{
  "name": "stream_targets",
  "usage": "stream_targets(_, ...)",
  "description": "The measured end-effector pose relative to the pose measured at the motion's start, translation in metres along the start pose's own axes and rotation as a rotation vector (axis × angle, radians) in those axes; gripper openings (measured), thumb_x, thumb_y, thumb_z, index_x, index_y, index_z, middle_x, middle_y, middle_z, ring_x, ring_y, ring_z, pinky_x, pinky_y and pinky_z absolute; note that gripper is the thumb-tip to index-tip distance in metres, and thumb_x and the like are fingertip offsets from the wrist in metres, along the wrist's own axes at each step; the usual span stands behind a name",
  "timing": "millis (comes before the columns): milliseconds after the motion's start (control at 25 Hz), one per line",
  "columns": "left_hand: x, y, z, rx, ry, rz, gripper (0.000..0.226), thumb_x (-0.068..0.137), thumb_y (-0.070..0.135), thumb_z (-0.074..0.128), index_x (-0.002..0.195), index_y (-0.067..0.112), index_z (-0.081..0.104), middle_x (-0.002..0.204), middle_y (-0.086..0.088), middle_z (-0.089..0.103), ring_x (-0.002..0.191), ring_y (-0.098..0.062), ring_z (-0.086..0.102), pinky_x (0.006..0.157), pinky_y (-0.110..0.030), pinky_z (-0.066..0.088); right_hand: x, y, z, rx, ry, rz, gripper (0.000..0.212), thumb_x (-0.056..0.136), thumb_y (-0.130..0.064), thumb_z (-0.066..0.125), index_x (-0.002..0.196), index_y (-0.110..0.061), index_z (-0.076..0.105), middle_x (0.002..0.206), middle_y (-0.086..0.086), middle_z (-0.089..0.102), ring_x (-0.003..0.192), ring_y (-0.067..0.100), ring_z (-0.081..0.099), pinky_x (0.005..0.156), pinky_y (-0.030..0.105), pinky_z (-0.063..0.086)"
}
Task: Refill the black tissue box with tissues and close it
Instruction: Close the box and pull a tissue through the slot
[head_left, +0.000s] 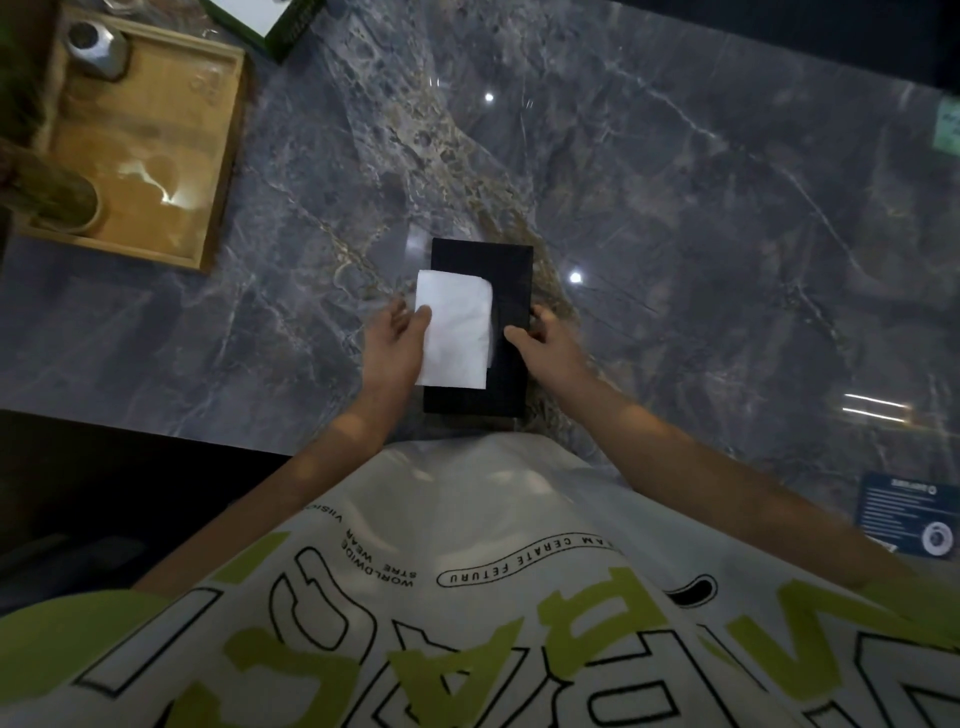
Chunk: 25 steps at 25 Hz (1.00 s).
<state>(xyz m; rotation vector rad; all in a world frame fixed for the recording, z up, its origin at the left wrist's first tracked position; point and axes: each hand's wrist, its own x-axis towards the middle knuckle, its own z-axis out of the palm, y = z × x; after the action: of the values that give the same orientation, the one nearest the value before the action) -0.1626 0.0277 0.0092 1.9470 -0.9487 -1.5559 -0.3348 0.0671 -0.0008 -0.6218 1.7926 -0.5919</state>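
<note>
The black tissue box (506, 265) lies flat on the grey marble counter (675, 208), close to its near edge. A white tissue (454, 332) sticks out of the box's top and folds over toward the left side. My left hand (395, 343) holds the tissue's left edge, thumb on top of it. My right hand (545, 343) grips the box's right edge, thumb on the top face and fingers down its side.
A wooden tray (156, 156) with a metal pot (98, 47) stands at the far left. A green and white box (275, 21) lies at the far edge. A dark printed card (904, 514) rests near right. My printed shirt fills the bottom.
</note>
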Motion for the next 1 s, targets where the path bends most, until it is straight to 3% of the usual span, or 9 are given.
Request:
stream_targets(160, 0.002, -0.008, 0.001, 0.049, -0.02, -0.003, 0.03, 0.094, 0.015, 0.057, 0.109, -0.009, 0.065, 0.106, -0.029, 0.067, 0.06, 0.001, 0.056, 0.051, -0.006, 0.042, -0.001, 0.001, 0.003, 0.017, -0.007, -0.007, 0.051, 0.085, -0.037, 0.062, 0.134, -0.025, 0.054, 0.119, 0.001, 0.068, 0.103, 0.018, 0.067, 0.092, 0.04, 0.055)
stream_targets(280, 0.004, -0.007, -0.009, 0.0, -0.056, -0.017, 0.023, 0.092, 0.018, 0.06, 0.107, 0.002, 0.069, 0.093, -0.01, 0.071, 0.075, -0.012, 0.063, 0.062, -0.019, 0.049, -0.008, -0.006, 0.009, 0.013, -0.021, -0.017, 0.042, 0.091, -0.033, 0.062, 0.131, -0.023, 0.057, 0.114, 0.003, 0.069, 0.097, 0.017, 0.068, 0.078, 0.029, 0.056)
stream_targets(360, 0.007, -0.007, -0.018, -0.003, -0.059, -0.014, 0.021, 0.092, 0.018, 0.061, 0.106, 0.006, 0.07, 0.091, -0.003, 0.069, 0.075, -0.011, 0.063, 0.063, -0.02, 0.049, -0.008, -0.004, 0.016, 0.041, -0.031, 0.006, 0.039, 0.091, -0.033, 0.063, 0.128, -0.025, 0.058, 0.112, 0.004, 0.069, 0.093, 0.016, 0.067, 0.074, 0.031, 0.058)
stream_targets(520, 0.011, -0.007, -0.042, -0.008, -0.063, -0.012, 0.022, 0.09, 0.021, 0.06, 0.105, 0.01, 0.072, 0.092, -0.003, 0.071, 0.079, -0.014, 0.065, 0.07, -0.027, 0.053, -0.016, -0.012, 0.036, 0.111, -0.058, 0.015, 0.033, 0.091, -0.031, 0.063, 0.124, -0.031, 0.058, 0.113, 0.001, 0.069, 0.099, 0.017, 0.067, 0.087, 0.04, 0.058)
stream_targets(600, 0.01, -0.008, -0.054, -0.015, -0.036, -0.014, 0.021, 0.09, 0.021, 0.059, 0.102, 0.01, 0.072, 0.09, -0.002, 0.07, 0.078, -0.014, 0.063, 0.071, -0.029, 0.051, -0.019, -0.016, 0.044, 0.107, -0.089, -0.009, 0.035, 0.093, -0.028, 0.062, 0.128, -0.029, 0.057, 0.113, -0.001, 0.068, 0.099, 0.013, 0.066, 0.084, 0.032, 0.058)
stream_targets(680, 0.006, -0.008, -0.066, -0.029, 0.004, -0.021, 0.02, 0.09, 0.021, 0.058, 0.1, 0.008, 0.071, 0.088, -0.002, 0.068, 0.078, -0.016, 0.062, 0.071, -0.029, 0.049, -0.021, -0.025, 0.05, 0.134, -0.128, -0.024, 0.035, 0.095, -0.02, 0.059, 0.13, -0.023, 0.056, 0.107, -0.006, 0.066, 0.096, 0.01, 0.064, 0.075, 0.022, 0.055)
stream_targets(800, -0.003, -0.008, -0.08, -0.046, 0.099, -0.049, 0.022, 0.09, 0.024, 0.058, 0.103, 0.011, 0.071, 0.094, -0.004, 0.069, 0.087, -0.021, 0.064, 0.079, -0.035, 0.052, -0.016, -0.034, 0.063, 0.136, -0.204, -0.044, 0.036, 0.095, -0.018, 0.06, 0.131, -0.019, 0.058, 0.107, -0.007, 0.065, 0.098, 0.012, 0.065, 0.079, 0.026, 0.056)
stream_targets(880, -0.015, -0.011, -0.095, -0.059, 0.204, -0.072, 0.024, 0.091, 0.024, 0.058, 0.104, 0.009, 0.07, 0.093, -0.003, 0.067, 0.082, -0.017, 0.062, 0.075, -0.031, 0.05, -0.016, -0.038, 0.08, 0.099, -0.277, -0.065, 0.037, 0.095, -0.016, 0.06, 0.131, -0.013, 0.057, 0.113, -0.002, 0.065, 0.092, 0.01, 0.065, 0.072, 0.019, 0.054)
stream_targets(1000, -0.03, -0.018, -0.122, -0.123, 0.322, -0.095, 0.018, 0.091, 0.026, 0.058, 0.091, 0.012, 0.069, 0.088, -0.004, 0.065, 0.079, -0.018, 0.06, 0.074, -0.032, 0.049, -0.021, -0.048, 0.11, 0.04, -0.384, -0.086, 0.035, 0.095, -0.019, 0.059, 0.129, -0.016, 0.059, 0.122, 0.006, 0.066, 0.101, 0.019, 0.066, 0.081, 0.032, 0.058)
